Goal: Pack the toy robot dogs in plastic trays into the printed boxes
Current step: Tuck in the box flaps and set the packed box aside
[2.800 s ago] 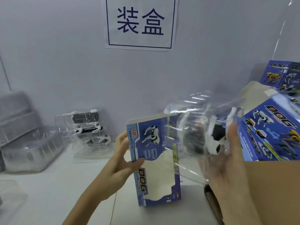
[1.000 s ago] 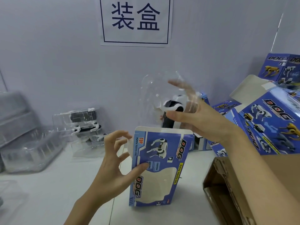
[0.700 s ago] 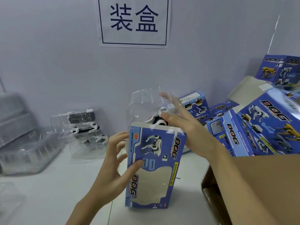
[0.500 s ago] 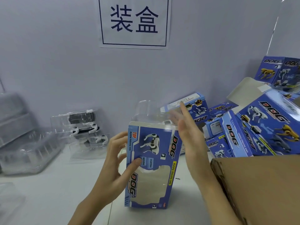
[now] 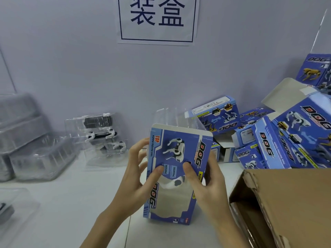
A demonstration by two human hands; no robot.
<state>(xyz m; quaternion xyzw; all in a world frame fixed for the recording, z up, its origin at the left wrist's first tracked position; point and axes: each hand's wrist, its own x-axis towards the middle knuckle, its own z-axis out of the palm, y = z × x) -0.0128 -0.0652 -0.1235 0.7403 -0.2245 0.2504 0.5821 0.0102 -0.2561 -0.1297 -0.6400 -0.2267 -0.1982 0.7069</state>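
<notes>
Head view: an upright blue printed cardboard box (image 5: 176, 173) on the white table (image 5: 59, 203) is gripped by left hand (image 5: 138, 178) and right hand (image 5: 206, 185); the white toy robot dog (image 5: 172, 182) is seen through its window, a clear plastic tray (image 5: 172, 117) protruding above.

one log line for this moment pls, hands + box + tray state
left hand: holds printed box | right hand: holds same box | clear tray: mostly inside, top protruding | toy dog: visible through window | top: open
</notes>
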